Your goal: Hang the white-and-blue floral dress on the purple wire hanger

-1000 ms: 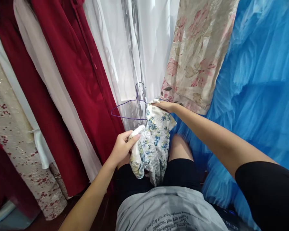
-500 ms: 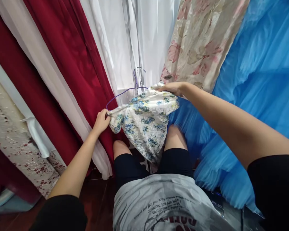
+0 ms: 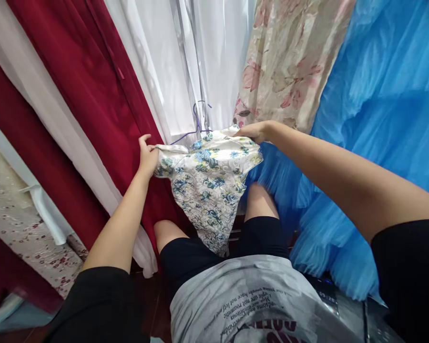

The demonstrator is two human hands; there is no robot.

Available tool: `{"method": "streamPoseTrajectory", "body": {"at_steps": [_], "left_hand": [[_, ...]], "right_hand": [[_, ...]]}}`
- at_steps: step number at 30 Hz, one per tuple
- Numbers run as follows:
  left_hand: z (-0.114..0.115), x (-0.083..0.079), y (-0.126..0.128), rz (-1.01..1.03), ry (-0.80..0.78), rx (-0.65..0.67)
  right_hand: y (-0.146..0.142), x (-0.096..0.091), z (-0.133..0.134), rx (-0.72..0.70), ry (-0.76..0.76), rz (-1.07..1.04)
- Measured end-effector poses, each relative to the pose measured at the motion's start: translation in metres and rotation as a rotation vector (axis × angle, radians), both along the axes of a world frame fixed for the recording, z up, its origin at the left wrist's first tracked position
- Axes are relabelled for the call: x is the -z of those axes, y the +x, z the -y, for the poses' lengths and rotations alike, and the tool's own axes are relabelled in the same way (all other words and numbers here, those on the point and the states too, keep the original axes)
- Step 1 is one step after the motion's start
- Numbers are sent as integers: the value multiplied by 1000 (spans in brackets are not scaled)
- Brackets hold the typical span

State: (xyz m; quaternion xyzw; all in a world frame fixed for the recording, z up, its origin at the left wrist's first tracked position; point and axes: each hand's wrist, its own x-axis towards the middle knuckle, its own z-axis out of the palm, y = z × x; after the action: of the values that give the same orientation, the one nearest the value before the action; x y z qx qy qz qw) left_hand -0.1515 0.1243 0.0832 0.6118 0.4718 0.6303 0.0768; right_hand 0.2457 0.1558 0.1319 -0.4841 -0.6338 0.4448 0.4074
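Note:
A white floral garment (image 3: 209, 186) with blue flowers hangs spread between my two hands, in front of my knees. My left hand (image 3: 148, 157) is closed on its left shoulder, thumb and fingers pinching the fabric edge. On the other shoulder, my right hand (image 3: 252, 132) grips the cloth, its fingertips partly hidden by the fabric. A thin purple hanger (image 3: 197, 119) sits inside the neck, its hook sticking up above the collar. The left arm of the hanger runs into the left shoulder of the garment; the right arm is hidden by the cloth.
Long dark red curtains (image 3: 93, 71) and white fabric (image 3: 146, 57) hang ahead and to the left. A beige floral cloth (image 3: 286, 66) hangs right of centre, beside billowing blue tulle (image 3: 375, 128). A dark object with a lit display (image 3: 327, 297) lies low on the right.
My left hand has moved up with the left shoulder of the garment, which now covers more of the hanger's left arm. The garment hangs flatter. My right hand stays nearly in place.

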Motion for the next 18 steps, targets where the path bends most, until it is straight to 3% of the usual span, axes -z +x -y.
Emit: {"method": "streamPoseTrajectory", "body": {"at_steps": [2, 5, 8, 11, 15, 18], "left_hand": [[-6, -14, 12, 162, -37, 91], [-7, -23, 22, 202, -73, 131], [-3, -19, 22, 41, -68, 89], [2, -12, 21, -170, -65, 115], [10, -7, 28, -336, -115, 214], [10, -5, 40, -365, -238, 281]], "right_hand": [[10, 8, 3, -133, -220, -12], [32, 29, 6, -298, -332, -121], [53, 51, 6, -412, -343, -207], [63, 60, 7, -386, -294, -230], [61, 40, 6, -294, -153, -294], [54, 10, 4, -169, 103, -348]]}}
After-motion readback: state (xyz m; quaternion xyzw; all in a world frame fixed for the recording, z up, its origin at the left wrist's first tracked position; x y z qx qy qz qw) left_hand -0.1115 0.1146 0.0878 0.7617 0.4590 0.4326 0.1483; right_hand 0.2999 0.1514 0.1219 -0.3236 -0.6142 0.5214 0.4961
